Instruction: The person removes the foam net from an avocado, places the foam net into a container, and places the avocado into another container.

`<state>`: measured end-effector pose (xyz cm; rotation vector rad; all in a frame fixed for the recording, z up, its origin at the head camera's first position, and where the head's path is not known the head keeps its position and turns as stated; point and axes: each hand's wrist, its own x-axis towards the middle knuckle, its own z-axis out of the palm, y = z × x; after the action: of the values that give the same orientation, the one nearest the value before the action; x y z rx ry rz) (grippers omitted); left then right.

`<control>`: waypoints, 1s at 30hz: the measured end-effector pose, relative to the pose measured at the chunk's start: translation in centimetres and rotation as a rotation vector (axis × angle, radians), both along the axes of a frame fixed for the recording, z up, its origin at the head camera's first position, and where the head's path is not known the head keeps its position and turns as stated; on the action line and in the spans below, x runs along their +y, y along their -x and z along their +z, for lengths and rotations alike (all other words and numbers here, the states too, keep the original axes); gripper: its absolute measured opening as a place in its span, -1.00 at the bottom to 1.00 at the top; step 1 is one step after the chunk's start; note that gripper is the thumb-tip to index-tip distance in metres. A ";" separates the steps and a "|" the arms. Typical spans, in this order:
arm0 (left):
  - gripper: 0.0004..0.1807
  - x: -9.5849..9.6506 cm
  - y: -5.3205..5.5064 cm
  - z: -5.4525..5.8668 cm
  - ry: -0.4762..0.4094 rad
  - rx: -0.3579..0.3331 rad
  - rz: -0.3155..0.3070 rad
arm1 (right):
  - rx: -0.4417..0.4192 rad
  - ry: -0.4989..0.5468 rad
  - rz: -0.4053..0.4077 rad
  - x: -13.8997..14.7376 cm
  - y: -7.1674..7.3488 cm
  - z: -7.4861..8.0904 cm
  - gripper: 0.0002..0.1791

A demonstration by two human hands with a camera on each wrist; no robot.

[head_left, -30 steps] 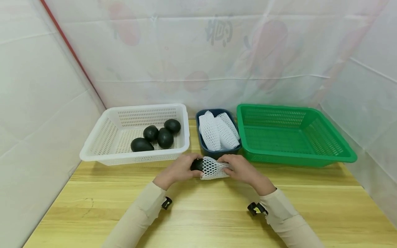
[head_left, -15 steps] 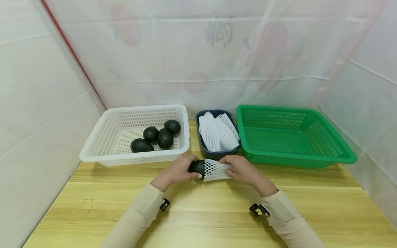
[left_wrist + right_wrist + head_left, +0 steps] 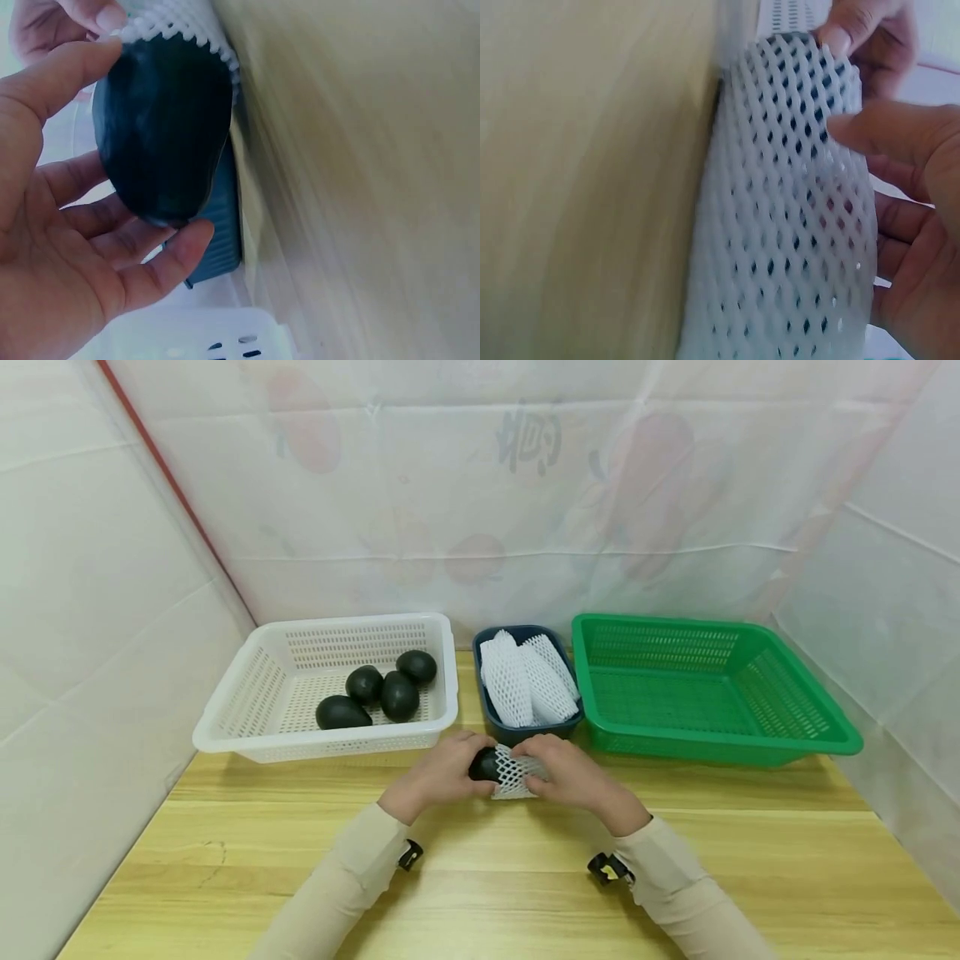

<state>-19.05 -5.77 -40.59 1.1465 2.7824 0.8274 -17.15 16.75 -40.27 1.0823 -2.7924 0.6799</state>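
Note:
A dark green avocado point(image 3: 165, 127) is partly inside a white foam net sleeve point(image 3: 787, 217), its rounded end sticking out toward the left. My left hand point(image 3: 448, 770) holds the bare end, thumb and fingers curled round it, as the left wrist view shows closely. From the other side my right hand point(image 3: 572, 777) grips the net sleeve, thumb on the near face and fingers behind. In the right wrist view the dark skin shows through the mesh near the sleeve's mouth. Both hands are low over the wooden table, just in front of the small blue bin.
At the left a white basket point(image 3: 225, 714) holds several avocados point(image 3: 400, 695). The dark blue bin point(image 3: 491, 714) in the middle holds several foam net sleeves point(image 3: 510, 681). A green basket point(image 3: 720, 735) stands at the right. White sheeting point(image 3: 465, 485) walls the table point(image 3: 495, 893) behind and at the sides.
Half a second ago the hands were farther apart. Now the right hand has moved left along the net sleeve, and the left hand slightly right, with less of the avocado showing.

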 end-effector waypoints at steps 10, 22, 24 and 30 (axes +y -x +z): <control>-0.39 0.3 -0.1 -0.2 0.013 -0.016 0.031 | 0.041 -0.030 -0.029 -0.7 -0.3 -0.1 -0.65; -0.44 -1.1 -0.4 -0.1 -0.048 -0.023 0.015 | 0.133 0.004 0.000 0.6 -0.3 1.0 -0.75; -0.44 -1.4 -0.5 0.0 -0.052 -0.026 0.023 | 0.141 0.009 -0.016 1.2 -0.4 1.1 -0.75; -0.45 -2.0 -0.7 0.2 -0.044 -0.019 0.044 | 0.138 0.015 -0.025 1.9 -0.5 1.1 -0.75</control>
<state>-18.34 -7.81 -40.38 1.0812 2.7978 0.9025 -16.68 18.69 -39.21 1.0471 -2.6755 0.5987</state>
